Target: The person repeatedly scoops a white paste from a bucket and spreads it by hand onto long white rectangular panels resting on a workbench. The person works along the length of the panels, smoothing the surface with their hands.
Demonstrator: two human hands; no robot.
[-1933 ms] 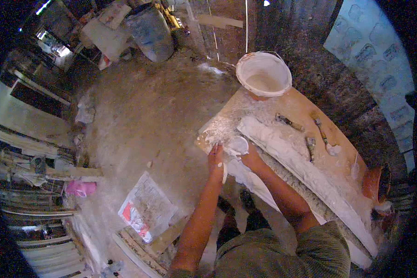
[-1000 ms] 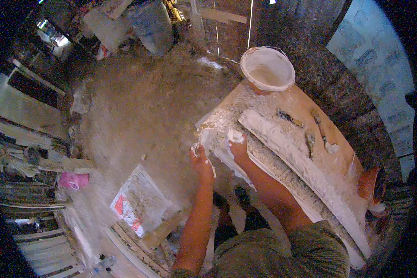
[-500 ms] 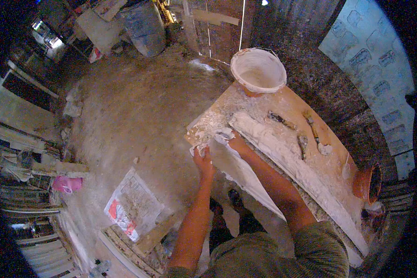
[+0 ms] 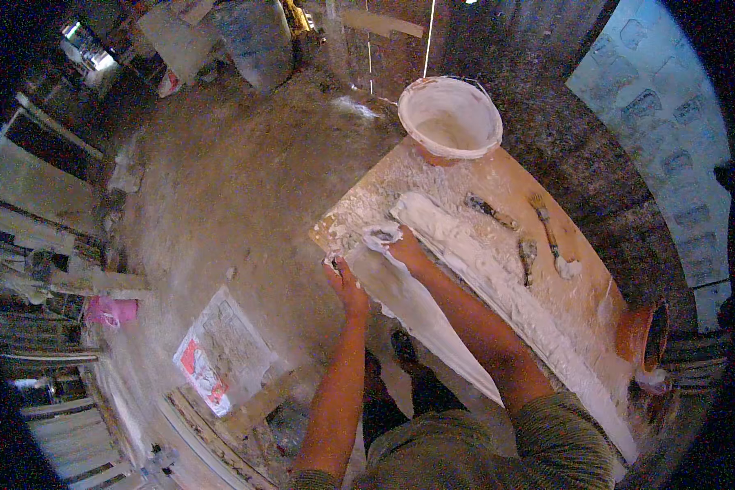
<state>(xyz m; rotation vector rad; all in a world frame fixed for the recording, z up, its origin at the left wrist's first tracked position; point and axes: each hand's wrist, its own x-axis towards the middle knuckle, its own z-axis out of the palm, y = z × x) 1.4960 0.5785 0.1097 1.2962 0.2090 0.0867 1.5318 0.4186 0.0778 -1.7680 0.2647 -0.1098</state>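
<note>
A long, pale plaster strip (image 4: pixel 420 302) lies along the near side of the table, its far end between my hands and its narrow end running back past my right forearm. At its far left corner my left hand (image 4: pixel 345 283) is closed, with white plaster on the fingers. My right hand (image 4: pixel 405 250) is closed at the far right corner, next to a ragged white plaster lump (image 4: pixel 380 238). The fingertips are partly hidden. Beside my right arm, a thick white plaster ridge (image 4: pixel 474 257) runs the length of the table (image 4: pixel 576 233).
A plaster-coated bucket (image 4: pixel 451 118) stands at the table's far corner. Two brushes, one black-handled (image 4: pixel 492 210) and one long (image 4: pixel 550 233), lie with another dark tool (image 4: pixel 527 261). An orange bucket (image 4: pixel 635 335) is at right. A printed sack (image 4: pixel 224 347) lies on the floor at left.
Both hands have shifted slightly left in the picture, along with the table and the floor things, as the view moved. Both hands stay closed at the strip's far end.
</note>
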